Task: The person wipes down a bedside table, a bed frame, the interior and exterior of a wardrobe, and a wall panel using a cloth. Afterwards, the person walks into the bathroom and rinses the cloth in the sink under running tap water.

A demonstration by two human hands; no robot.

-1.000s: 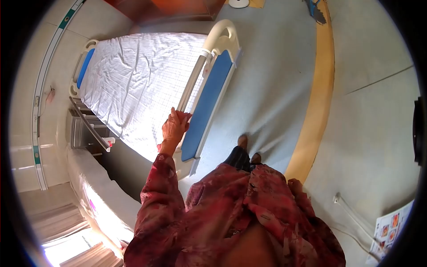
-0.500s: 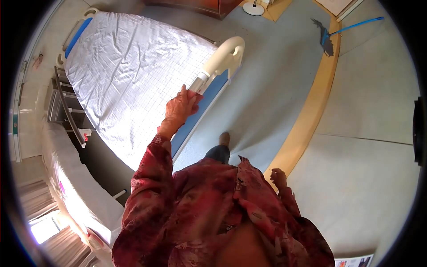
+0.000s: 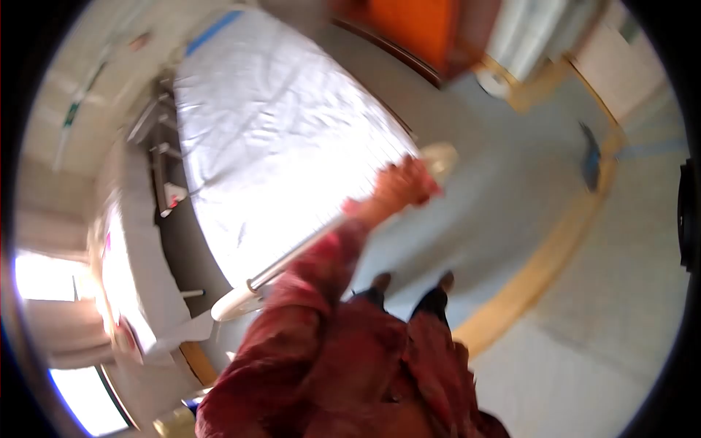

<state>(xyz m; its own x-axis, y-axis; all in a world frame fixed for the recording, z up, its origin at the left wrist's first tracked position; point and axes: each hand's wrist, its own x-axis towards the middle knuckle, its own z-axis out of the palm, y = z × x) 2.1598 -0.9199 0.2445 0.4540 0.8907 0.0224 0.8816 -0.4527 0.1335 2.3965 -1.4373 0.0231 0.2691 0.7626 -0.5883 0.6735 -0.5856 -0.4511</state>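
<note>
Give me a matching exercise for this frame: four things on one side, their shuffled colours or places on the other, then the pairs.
Things:
1. left hand
2. sheet
3. cabinet
4. border strip

Descriptions:
A. yellowish, along the edge of the grey-blue floor
B. at a cream corner piece, blurred
C. orange-brown, at the top of the picture
D. white, wrinkled

Pairs: 1-B, 2-D, 3-C, 4-A

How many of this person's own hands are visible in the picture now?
1. The left hand, blurred, is at the cream corner of the bed. The right hand is not visible and may be hidden by the red clothing.
</note>
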